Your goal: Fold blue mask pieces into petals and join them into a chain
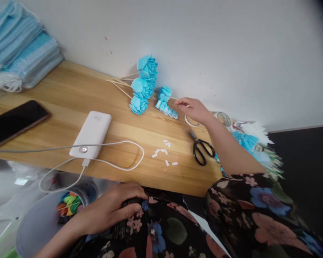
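My right hand [194,108] reaches over the wooden table [56,93] toward the wall. Its fingers pinch the thin wooden stick of a blue paper flower [166,101] lying on the table. Three more blue paper flowers on sticks [144,86] lie just left of it. A roll of tape [191,121] sits under my right wrist. My left hand [110,209] rests flat on my lap below the table edge, fingers stretched out, holding nothing.
Black scissors [201,148] lie beside my right forearm, with small white paper bits [163,152] to their left. A white power bank [90,134] with a looping cable, a dark phone [14,121] and a stack of blue masks [18,46] lie further left. More paper flowers [254,143] sit at the table's right end.
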`<move>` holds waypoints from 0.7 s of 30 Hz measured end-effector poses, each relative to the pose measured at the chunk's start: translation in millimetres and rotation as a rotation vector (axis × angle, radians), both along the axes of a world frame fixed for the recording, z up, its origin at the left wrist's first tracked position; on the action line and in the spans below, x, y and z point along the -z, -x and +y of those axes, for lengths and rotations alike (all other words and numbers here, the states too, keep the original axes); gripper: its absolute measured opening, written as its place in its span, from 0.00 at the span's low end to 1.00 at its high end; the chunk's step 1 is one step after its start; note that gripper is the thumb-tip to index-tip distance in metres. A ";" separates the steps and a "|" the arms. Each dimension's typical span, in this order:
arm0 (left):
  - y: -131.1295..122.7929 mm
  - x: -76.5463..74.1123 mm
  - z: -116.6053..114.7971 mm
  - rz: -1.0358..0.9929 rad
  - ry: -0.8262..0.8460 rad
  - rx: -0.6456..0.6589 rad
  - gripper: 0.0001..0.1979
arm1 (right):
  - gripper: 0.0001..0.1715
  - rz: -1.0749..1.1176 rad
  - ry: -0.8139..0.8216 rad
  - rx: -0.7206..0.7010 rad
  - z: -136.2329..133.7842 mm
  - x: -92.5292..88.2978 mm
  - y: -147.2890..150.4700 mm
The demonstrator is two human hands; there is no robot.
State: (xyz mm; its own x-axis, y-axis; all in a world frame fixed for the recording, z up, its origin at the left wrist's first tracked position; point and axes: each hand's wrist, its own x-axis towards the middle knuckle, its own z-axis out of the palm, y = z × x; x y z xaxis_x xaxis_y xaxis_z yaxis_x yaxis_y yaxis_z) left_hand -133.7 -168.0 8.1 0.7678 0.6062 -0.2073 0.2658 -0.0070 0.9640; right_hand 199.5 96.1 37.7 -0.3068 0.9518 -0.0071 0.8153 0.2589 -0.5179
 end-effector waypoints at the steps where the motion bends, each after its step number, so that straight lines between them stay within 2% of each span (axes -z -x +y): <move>1: 0.2 -0.2 -0.2 -0.005 -0.004 -0.002 0.15 | 0.21 -0.014 0.008 -0.012 -0.8 1.6 2.2; 5: 1.3 -0.7 -2.2 0.000 -0.031 -0.008 0.15 | 0.25 -0.097 0.036 -0.042 2.7 14.6 14.9; 8: 2.0 -1.7 -4.7 0.012 -0.050 -0.018 0.15 | 0.24 -0.106 0.043 -0.054 6.8 23.2 24.8; 11: 2.9 -1.9 -6.7 0.005 -0.056 -0.014 0.15 | 0.24 -0.069 0.004 -0.065 2.7 22.3 28.9; 13: 4.0 -0.2 -7.2 -0.011 -0.044 -0.006 0.15 | 0.22 0.007 -0.092 -0.009 -9.9 16.2 27.9; 15: 5.4 3.8 -6.6 -0.050 -0.010 -0.007 0.15 | 0.19 0.171 -0.185 0.076 -34.0 9.0 25.4; 17: 6.1 11.1 -5.1 -0.087 0.064 -0.016 0.17 | 0.17 0.413 -0.173 0.155 -70.5 5.3 22.9; 19: 4.6 22.9 -3.4 -0.093 0.187 -0.031 0.18 | 0.16 0.616 -0.136 0.248 -116.2 9.3 21.4; 21: -0.4 40.9 -3.0 -0.099 0.333 -0.062 0.19 | 0.17 0.748 -0.104 0.335 -164.2 21.9 21.1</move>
State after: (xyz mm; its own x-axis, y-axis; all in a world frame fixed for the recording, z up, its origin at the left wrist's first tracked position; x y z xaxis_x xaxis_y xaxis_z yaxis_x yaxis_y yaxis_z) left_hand -133.3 -171.0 -32.8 0.7579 0.5639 -0.3279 0.1610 0.3254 0.9318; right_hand 178.4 -68.1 15.8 0.1047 0.9781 0.1800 0.3074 0.1403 -0.9412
